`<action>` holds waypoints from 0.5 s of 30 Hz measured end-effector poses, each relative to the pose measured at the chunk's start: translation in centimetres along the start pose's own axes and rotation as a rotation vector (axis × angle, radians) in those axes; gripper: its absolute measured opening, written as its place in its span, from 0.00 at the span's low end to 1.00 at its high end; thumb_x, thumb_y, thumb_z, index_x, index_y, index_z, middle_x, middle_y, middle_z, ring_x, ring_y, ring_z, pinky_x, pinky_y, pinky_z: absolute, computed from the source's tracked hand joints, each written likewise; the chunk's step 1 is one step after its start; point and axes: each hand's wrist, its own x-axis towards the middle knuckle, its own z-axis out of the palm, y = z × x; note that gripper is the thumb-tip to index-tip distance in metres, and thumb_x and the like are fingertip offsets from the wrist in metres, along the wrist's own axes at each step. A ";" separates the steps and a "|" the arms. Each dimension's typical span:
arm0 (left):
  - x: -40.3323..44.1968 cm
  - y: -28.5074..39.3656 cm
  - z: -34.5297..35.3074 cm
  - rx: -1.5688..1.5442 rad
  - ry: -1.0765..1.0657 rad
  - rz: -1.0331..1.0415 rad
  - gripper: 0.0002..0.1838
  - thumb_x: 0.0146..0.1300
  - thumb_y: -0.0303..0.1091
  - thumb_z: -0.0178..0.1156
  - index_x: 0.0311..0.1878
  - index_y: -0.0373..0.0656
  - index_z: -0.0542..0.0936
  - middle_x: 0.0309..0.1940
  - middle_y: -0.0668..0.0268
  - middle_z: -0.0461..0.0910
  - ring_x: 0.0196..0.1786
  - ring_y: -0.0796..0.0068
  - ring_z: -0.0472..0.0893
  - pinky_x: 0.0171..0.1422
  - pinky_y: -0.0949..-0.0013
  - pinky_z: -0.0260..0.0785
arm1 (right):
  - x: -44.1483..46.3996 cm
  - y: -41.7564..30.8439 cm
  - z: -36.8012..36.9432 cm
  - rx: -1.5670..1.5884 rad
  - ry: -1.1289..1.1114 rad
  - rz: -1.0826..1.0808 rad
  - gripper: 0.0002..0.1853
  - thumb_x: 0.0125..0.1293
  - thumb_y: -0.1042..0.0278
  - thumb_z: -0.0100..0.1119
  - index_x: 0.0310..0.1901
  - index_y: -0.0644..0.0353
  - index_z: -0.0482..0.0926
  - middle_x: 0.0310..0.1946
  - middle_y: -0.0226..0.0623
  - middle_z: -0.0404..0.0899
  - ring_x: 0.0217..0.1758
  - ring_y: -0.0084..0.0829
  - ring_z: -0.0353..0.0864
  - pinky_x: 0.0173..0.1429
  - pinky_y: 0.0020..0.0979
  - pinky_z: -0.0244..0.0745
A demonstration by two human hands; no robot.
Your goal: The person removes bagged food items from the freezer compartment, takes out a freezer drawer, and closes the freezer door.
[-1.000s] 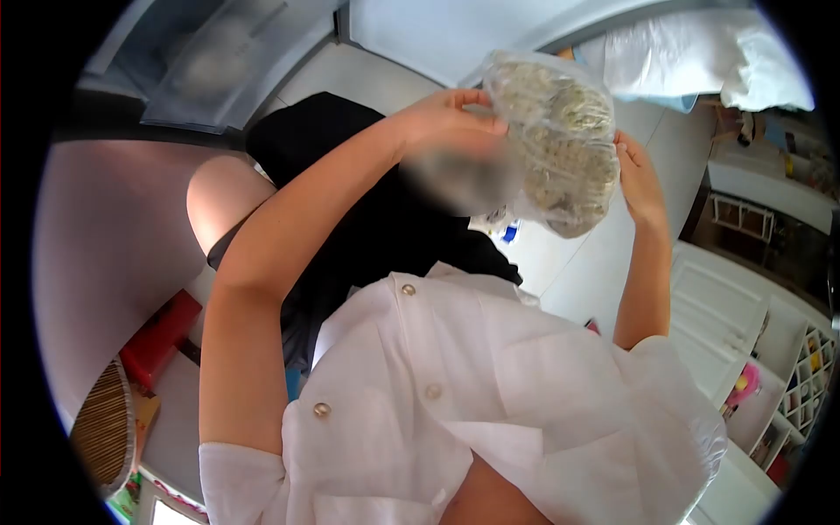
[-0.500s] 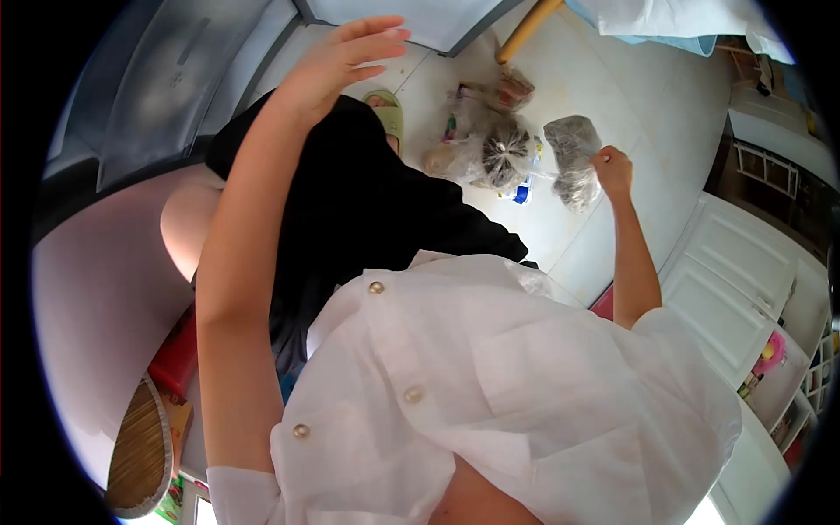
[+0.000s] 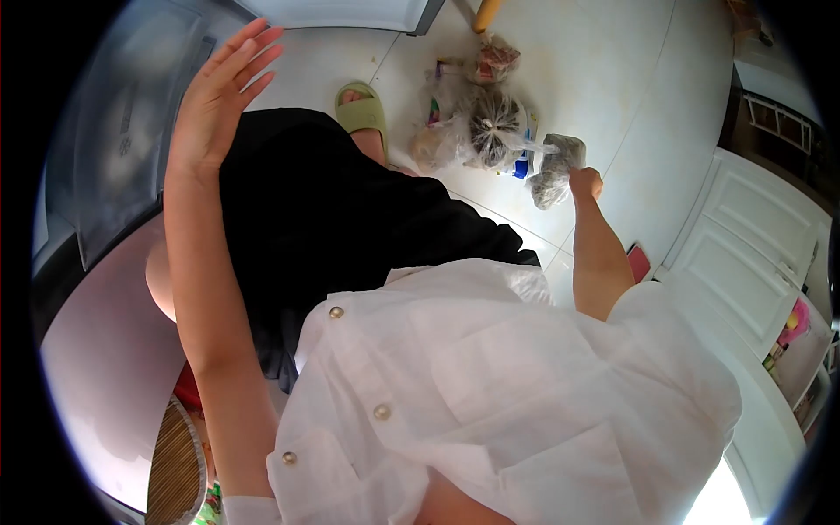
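Pale tiled floor [image 3: 617, 83]: our right hand [image 3: 586, 182] pinches a lumpy grey clear-plastic bag [image 3: 556, 166], just leftward; left hand [image 3: 217, 101] spread, farther off.

Clustered plastic bags [image 3: 495, 129] on tiled floor [image 3: 626, 83]

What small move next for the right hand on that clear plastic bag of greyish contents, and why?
Probably settle the clear plastic bag of greyish contents on the pale tiled floor: the closed right hand holds it low, just beside a cluster of filled see-through plastic bags, and the left hand is raised, open and empty. Floor contact is unclear.
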 end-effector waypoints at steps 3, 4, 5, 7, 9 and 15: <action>0.3 0.1 -0.3 -0.001 0.043 -0.006 0.25 0.67 0.43 0.54 0.63 0.40 0.70 0.59 0.60 0.74 0.63 0.69 0.71 0.68 0.66 0.59 | -0.7 1.2 1.7 -0.011 0.006 0.088 0.18 0.50 0.57 0.57 0.37 0.59 0.84 0.41 0.46 0.83 0.45 0.46 0.83 0.52 0.40 0.76; 0.4 0.1 -0.3 0.000 0.056 -0.008 0.25 0.67 0.43 0.54 0.63 0.40 0.70 0.60 0.59 0.73 0.63 0.69 0.71 0.68 0.66 0.60 | -0.8 1.2 2.0 -0.014 0.010 0.111 0.18 0.50 0.56 0.57 0.38 0.59 0.84 0.41 0.47 0.83 0.46 0.46 0.83 0.52 0.40 0.76; 0.4 0.1 -0.3 0.001 0.069 -0.011 0.26 0.67 0.43 0.54 0.64 0.39 0.70 0.60 0.59 0.73 0.63 0.68 0.71 0.68 0.66 0.60 | -1.1 1.1 2.4 -0.018 0.014 0.136 0.19 0.50 0.56 0.57 0.38 0.60 0.84 0.41 0.47 0.83 0.46 0.46 0.83 0.53 0.41 0.76; 0.4 0.0 -0.4 0.028 0.082 -0.018 0.26 0.67 0.43 0.53 0.64 0.39 0.68 0.61 0.57 0.72 0.64 0.68 0.70 0.68 0.66 0.59 | -1.4 0.8 3.0 -0.015 0.019 0.196 0.19 0.50 0.55 0.58 0.38 0.59 0.84 0.41 0.47 0.83 0.46 0.45 0.83 0.51 0.41 0.77; 0.4 0.0 -0.2 0.038 0.091 -0.023 0.27 0.68 0.42 0.53 0.65 0.38 0.67 0.61 0.57 0.71 0.64 0.67 0.70 0.69 0.65 0.59 | -1.5 0.0 3.8 0.001 0.005 0.237 0.18 0.51 0.55 0.59 0.38 0.59 0.84 0.41 0.46 0.83 0.46 0.45 0.83 0.51 0.41 0.77; 0.4 -0.1 0.3 0.038 0.098 -0.037 0.27 0.68 0.41 0.53 0.66 0.38 0.66 0.62 0.56 0.71 0.64 0.68 0.70 0.68 0.66 0.59 | -3.2 -2.3 8.6 0.211 -0.116 0.189 0.16 0.52 0.60 0.57 0.39 0.60 0.83 0.41 0.48 0.83 0.48 0.46 0.82 0.54 0.43 0.76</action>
